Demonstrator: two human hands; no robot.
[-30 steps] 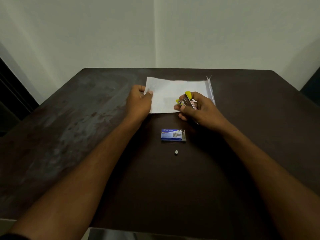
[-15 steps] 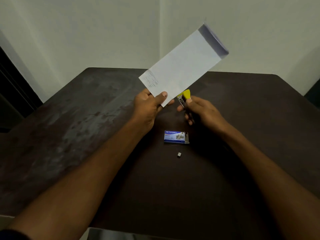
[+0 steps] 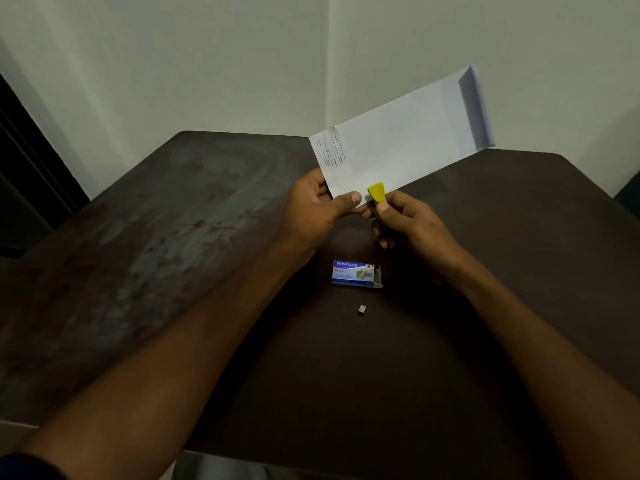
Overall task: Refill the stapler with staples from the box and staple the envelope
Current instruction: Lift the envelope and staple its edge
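My left hand (image 3: 317, 211) pinches the lower left corner of a white envelope (image 3: 401, 143) and holds it up above the table, its flap end pointing up and to the right. My right hand (image 3: 407, 220) grips a small yellow stapler (image 3: 376, 192) whose tip sits at the envelope's bottom edge, right beside my left thumb. Most of the stapler is hidden in my fingers. A blue staple box (image 3: 355, 273) lies on the table below both hands, its right end flap open. A small loose strip of staples (image 3: 362, 309) lies just in front of the box.
The dark brown table (image 3: 173, 237) has a worn, smudged patch on its left half. Pale walls meet in a corner behind it. The table's near edge runs along the bottom of the view.
The envelope went from lying flat on the table to being lifted by my left hand, then tilted lower to the right. My right hand brought the stapler up to its bottom edge.
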